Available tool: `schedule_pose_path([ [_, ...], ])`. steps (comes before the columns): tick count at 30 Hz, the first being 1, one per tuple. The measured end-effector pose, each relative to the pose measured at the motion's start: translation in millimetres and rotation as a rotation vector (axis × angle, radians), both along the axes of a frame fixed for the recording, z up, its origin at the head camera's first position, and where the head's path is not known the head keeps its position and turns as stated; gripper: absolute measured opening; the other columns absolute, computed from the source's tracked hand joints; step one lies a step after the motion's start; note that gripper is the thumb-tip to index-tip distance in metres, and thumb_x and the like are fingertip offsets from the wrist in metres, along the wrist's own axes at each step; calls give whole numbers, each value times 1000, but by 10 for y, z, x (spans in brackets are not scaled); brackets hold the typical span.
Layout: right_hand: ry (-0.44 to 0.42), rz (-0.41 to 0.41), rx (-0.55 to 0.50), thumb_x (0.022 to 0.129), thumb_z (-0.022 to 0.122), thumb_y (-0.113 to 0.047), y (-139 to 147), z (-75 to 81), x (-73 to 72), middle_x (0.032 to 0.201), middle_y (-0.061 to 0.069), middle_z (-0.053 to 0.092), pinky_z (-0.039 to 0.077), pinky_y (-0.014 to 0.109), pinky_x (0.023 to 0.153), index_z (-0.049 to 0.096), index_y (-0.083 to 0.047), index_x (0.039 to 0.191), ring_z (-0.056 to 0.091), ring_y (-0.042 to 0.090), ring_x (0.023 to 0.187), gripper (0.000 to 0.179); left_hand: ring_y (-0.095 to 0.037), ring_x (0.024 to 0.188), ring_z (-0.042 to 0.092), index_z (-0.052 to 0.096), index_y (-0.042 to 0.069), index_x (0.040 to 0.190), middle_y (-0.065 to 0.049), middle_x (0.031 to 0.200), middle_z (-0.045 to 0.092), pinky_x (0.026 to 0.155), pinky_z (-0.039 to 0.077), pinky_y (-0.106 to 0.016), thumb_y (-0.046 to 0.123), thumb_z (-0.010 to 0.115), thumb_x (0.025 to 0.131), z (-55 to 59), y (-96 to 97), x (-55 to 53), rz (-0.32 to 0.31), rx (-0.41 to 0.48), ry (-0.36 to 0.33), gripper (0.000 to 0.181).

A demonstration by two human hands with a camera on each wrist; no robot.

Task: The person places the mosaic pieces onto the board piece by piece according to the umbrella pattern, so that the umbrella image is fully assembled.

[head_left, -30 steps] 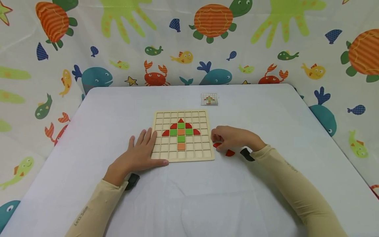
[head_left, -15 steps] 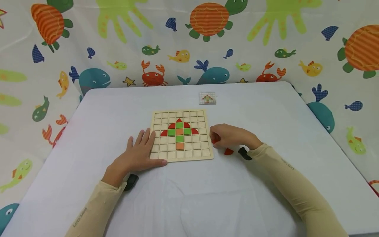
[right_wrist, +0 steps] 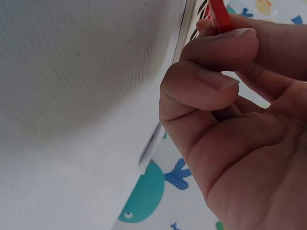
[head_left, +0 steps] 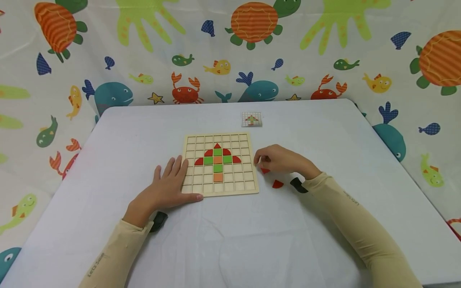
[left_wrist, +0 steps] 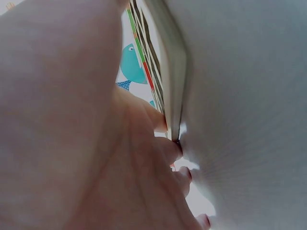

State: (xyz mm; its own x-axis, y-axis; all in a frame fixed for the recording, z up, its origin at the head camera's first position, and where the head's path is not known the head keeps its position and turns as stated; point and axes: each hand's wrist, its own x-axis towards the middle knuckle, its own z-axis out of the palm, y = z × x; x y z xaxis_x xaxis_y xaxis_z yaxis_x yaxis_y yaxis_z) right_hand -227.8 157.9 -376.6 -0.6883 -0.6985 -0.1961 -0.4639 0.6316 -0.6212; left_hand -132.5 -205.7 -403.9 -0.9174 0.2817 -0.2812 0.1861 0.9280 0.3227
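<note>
My left hand [head_left: 163, 192] lies with spread, straight fingers along the left edge of the wooden grid board [head_left: 237, 186], its thumb by the lower edge. In the left wrist view, fingertips touch the board's side [left_wrist: 175, 72]. On the board, green and orange squares, red rounded pieces and a red triangle [head_left: 217, 146] form a tree-like shape. Just right of the board, my right hand [head_left: 281, 161] pinches a red piece [right_wrist: 219, 17] with curled fingers; its full outline is partly hidden. Another red quarter-round piece [head_left: 277, 184] lies on the table below that hand.
A small picture card [head_left: 251, 119] with a similar coloured pattern lies behind the board. White cloth covers the table [head_left: 230, 248]. A curtain printed with sea animals [head_left: 144, 92] hangs behind and at both sides.
My right hand has picked at the red piece beside the board and now holds it, slightly raised. The left hand keeps its place on the board. The head view has shifted slightly.
</note>
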Motion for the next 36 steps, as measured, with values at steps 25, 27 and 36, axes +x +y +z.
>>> schedule_pose_path([
  [25, -304, -267, -279, 112, 57, -8, -261, -45, 158, 84, 11, 64, 49, 32, 69, 66, 0, 110, 59, 22, 70, 13, -50, 161, -3, 12, -5, 169, -28, 176, 2, 120, -5, -74, 73, 74, 87, -13, -2, 16, 1, 7, 6, 129],
  [27, -306, -270, -309, 111, 58, -6, -290, -43, 181, 87, 11, 65, 51, 33, 70, 68, 1, 112, 61, 23, 72, 12, -49, 161, -3, 11, -5, 169, -28, 176, 1, 120, -5, -74, 73, 74, 87, -20, 2, 22, 3, 6, 6, 130],
  [36, -422, -222, -448, 105, 62, 1, -403, -60, 275, 104, 19, 69, 62, 39, 84, 69, 5, 110, 77, 29, 82, 9, -49, 161, -4, 11, -4, 169, -28, 176, 0, 120, -6, -74, 75, 73, 87, -56, 36, 34, 8, 1, 3, 130],
])
